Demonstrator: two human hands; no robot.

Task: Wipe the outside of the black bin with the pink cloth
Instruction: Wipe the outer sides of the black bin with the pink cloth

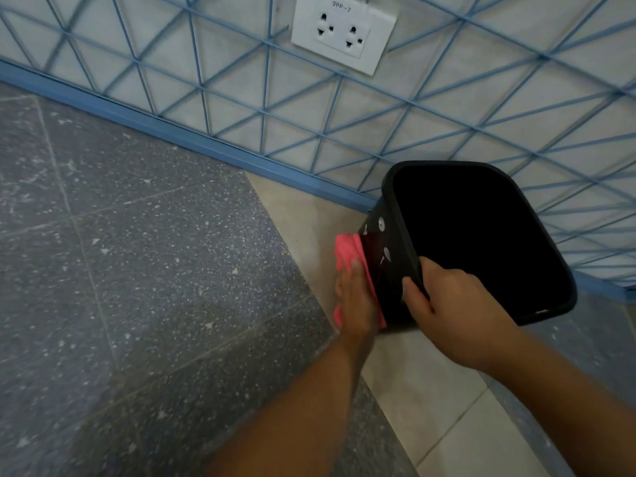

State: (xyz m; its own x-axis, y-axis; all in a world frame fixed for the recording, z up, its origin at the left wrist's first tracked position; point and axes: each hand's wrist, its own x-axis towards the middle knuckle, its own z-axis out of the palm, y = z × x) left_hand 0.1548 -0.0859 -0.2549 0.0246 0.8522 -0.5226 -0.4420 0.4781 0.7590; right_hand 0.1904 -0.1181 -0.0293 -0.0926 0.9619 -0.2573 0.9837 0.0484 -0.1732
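Note:
The black bin point(481, 235) stands on the floor by the wall, its dark opening facing up toward me. White marks dot its left outer side. My left hand point(354, 297) presses the pink cloth point(347, 253) flat against that left side, fingers straight. My right hand point(454, 311) grips the bin's near rim, thumb on the outside and fingers curled over the edge into the opening. The bin's far and right sides are hidden.
A wall with a blue triangle pattern point(447, 108) rises behind the bin, with a blue skirting strip point(172, 132) and a white double socket point(340, 32). The floor is dark speckled tile point(137, 270) to the left and pale tile point(430, 390) under the bin.

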